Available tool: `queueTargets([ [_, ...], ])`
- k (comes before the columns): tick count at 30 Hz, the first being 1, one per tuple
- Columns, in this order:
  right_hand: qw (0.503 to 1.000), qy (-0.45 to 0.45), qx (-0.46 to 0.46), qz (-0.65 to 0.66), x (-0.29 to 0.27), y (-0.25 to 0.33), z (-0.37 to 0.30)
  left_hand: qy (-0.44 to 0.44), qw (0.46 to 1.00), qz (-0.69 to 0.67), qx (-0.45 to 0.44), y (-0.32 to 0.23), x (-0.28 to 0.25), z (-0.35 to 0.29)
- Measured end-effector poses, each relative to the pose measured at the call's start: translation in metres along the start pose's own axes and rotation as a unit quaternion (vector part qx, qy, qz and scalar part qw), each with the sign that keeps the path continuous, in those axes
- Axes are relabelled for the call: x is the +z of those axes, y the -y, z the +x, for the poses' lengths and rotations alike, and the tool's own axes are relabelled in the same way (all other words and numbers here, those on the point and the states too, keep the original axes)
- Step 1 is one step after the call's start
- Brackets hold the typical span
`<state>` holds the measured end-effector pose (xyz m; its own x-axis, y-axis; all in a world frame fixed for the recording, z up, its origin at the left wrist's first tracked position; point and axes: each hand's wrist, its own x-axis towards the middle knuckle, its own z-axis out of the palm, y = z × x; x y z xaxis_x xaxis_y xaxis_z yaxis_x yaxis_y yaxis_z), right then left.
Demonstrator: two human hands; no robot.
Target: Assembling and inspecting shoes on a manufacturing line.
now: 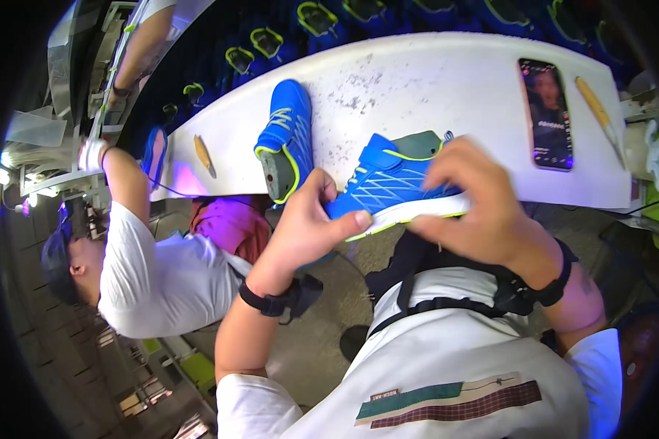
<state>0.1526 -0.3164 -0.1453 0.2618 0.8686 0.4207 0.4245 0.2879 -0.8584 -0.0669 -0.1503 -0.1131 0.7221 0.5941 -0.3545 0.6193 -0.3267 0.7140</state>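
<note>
A blue sneaker point(388, 183) with a white sole and lime trim lies on its side at the table's near edge, sole toward me. My left hand point(300, 223) grips its toe end, thumb pressed along the sole edge. Around the heel end curls my right hand point(479, 205), blurred by motion, its thumb below the sole and its fingers against the upper. A grey-green piece shows in the shoe's opening. Left of it, a second blue sneaker point(293, 128) rests on the table, toe pointing away from me.
The white table point(447, 88) bears a lit phone point(545, 113) and a yellow-handled tool point(594, 104) at right, and another yellow-handled tool point(202, 151) at left. Several blue shoes point(317, 20) line the far side. A co-worker point(161, 271) works close on my left, beside another blue shoe point(154, 155).
</note>
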Motion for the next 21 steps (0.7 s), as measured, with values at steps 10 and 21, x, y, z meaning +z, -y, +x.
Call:
queueTargets([
  [10,0.947,-0.113,0.088,0.288,-0.062,0.015,0.053,-0.135,0.929,-0.004,0.346,-0.118,0.023,0.052],
  [21,0.992,0.12,-0.006,0.026,-0.024,0.048,0.076,-0.075,0.963,0.115,0.231,-0.1,-0.018,0.019],
])
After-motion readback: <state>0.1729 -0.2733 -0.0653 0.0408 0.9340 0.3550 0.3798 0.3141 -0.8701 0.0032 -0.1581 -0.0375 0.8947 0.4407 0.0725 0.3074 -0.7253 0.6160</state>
